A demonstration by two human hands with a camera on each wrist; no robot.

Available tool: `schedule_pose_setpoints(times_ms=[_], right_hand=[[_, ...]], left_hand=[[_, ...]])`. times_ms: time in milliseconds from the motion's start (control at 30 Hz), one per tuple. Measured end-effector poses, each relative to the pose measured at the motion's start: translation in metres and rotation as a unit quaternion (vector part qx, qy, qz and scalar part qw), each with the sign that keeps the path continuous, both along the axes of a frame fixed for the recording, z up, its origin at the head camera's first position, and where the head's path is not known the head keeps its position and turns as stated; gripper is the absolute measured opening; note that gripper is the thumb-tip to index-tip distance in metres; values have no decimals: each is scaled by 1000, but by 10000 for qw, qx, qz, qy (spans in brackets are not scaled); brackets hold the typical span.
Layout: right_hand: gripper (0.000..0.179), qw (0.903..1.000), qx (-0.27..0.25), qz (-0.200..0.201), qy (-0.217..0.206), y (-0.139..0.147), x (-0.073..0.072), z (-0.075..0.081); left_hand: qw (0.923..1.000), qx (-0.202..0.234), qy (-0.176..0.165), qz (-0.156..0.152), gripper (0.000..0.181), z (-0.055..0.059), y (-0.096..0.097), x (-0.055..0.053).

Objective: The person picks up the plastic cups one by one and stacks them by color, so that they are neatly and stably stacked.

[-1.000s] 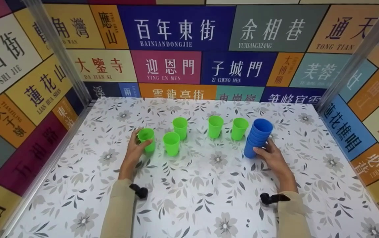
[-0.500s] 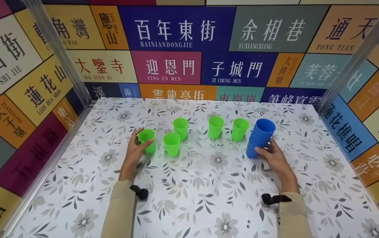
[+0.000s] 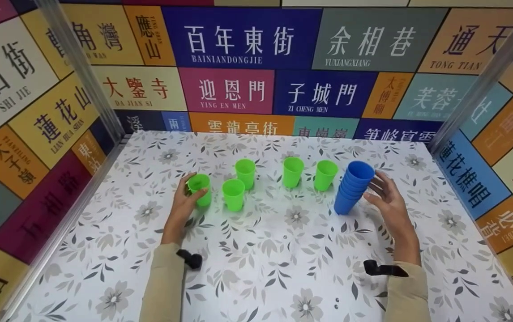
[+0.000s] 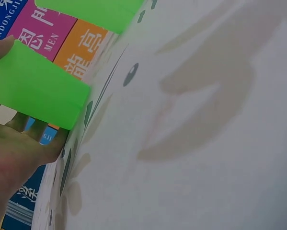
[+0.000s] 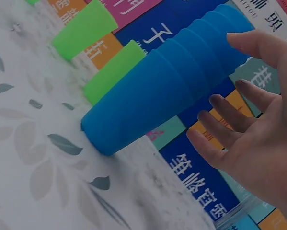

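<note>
Five green cups and one nested stack of blue cups (image 3: 352,190) stand mouth up on a flower-patterned tabletop (image 3: 256,277). Left hand (image 3: 184,203): clamped round the leftmost green cup (image 4: 42,86), thumb across the near side. The second green cup (image 3: 233,197) stands just to its right, with the third green cup (image 3: 245,173) behind that one. The fourth green cup (image 3: 292,173) and fifth green cup (image 3: 326,175) stand farther right, the fifth just beside the blue stack.

Right hand (image 3: 391,203): thumb and fingers apart, at the right side of the stack, gripping nothing. Contact between a fingertip and the upper cups cannot be confirmed from these angles.

Handling: the cups appear to be plastic; judge them light, fairly stiff and unlikely to break. Smooth walls may slip under a loose grip. Hold a single cup by opposite walls, below the rim. The taller stack is probably easier to tip; grip its lower body, since lifting by upper rims may separate the cups.
</note>
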State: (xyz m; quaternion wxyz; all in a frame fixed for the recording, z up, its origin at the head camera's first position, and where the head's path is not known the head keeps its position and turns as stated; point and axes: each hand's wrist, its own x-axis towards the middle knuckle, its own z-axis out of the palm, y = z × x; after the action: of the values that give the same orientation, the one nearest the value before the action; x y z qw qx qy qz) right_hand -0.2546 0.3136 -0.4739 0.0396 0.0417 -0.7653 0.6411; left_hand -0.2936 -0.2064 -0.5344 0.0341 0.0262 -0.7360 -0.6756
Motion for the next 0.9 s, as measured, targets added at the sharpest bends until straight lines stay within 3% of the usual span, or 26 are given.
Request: schedule_pose_setpoints(times_ms=[200,367,400,600,900], right_hand=[[65,9950,-321,-547,776,-9,14,34],[63,9903,-247,-997,932,-25,24,58],[63,9898,-249,-1037,939,-29,26,61],[63,9894,-429,-892,1065,-46,29,70],[66,9897,-526,-349,1287,-72,22,75]], left_hand=[[9998,148,-96,-66,70,1,-1,1],[9998,145,-111,-127,72,21,3,12],[9997,151,-113,-132,72,21,3,12],[9997,225,13,-35,69,-1,0,-1],[9999,110,49,9,68,-2,1,0]])
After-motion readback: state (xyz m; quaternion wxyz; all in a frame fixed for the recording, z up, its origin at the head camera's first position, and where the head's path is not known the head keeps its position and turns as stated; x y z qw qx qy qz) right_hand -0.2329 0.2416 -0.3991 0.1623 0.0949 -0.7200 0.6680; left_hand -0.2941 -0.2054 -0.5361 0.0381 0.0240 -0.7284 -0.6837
